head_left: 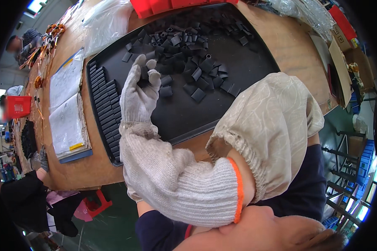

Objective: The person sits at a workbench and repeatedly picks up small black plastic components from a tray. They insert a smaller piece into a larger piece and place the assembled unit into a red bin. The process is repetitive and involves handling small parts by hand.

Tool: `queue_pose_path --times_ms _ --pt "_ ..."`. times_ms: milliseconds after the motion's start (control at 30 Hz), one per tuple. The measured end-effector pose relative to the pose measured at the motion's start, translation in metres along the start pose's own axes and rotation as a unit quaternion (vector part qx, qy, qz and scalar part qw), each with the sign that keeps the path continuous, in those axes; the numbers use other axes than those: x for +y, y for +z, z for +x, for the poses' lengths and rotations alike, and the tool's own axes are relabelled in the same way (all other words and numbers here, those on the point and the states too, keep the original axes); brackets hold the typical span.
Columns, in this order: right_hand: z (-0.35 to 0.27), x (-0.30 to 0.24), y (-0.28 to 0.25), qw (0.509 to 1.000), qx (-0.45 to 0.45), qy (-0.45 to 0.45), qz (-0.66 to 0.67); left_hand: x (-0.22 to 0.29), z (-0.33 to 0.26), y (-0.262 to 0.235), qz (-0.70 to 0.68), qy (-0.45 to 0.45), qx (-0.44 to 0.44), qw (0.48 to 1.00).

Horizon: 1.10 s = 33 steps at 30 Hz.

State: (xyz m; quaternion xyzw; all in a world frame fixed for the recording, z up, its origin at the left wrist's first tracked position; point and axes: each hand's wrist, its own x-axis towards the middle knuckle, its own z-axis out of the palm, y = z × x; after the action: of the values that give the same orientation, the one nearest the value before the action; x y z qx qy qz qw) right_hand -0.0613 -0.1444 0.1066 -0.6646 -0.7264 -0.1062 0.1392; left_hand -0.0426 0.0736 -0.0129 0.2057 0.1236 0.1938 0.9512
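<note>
Brown table (83,175); black tray (184,115), open folder (68,125), clear plastic (107,26)

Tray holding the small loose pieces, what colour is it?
The tray is black, best seen in the head view.

1) Hand (139,94): off-white knitted glove (136,111)
2) Glove cuff (201,196): ribbed, bright orange edging (239,190)
3) Sleeve cover (270,125): beige, pale line pattern, gathered end
4) Garment (157,226): navy, narrow red trim (189,230)

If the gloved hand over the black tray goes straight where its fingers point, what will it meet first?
Probably the loose black pieces just ahead of the gloved hand; its height is unclear.
</note>
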Motion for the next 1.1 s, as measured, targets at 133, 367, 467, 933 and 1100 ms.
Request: queue_pose_path --times_ms 133,367,467,933,1100 --pt "0.009 -0.01 0.002 0.998 0.004 -0.037 0.046 0.003 -0.005 0.0 0.009 -0.01 -0.012 1.0" --pt "0.037 0.035 0.009 0.978 0.1 -0.062 0.169 -0.004 -0.017 0.022 0.13 -0.003 -0.022 0.991" --pt "0.033 0.122 0.016 0.965 0.189 -0.028 0.178 -0.007 -0.021 0.04 0.104 0.011 0.005 0.994" --pt "0.012 0.158 0.088 0.963 0.222 0.054 0.141 -0.01 -0.022 0.023 0.195 -0.036 -0.069 0.978" --pt "0.011 0.163 0.088 0.939 0.241 0.085 0.232 -0.014 -0.025 0.031 0.181 -0.031 -0.062 0.981"
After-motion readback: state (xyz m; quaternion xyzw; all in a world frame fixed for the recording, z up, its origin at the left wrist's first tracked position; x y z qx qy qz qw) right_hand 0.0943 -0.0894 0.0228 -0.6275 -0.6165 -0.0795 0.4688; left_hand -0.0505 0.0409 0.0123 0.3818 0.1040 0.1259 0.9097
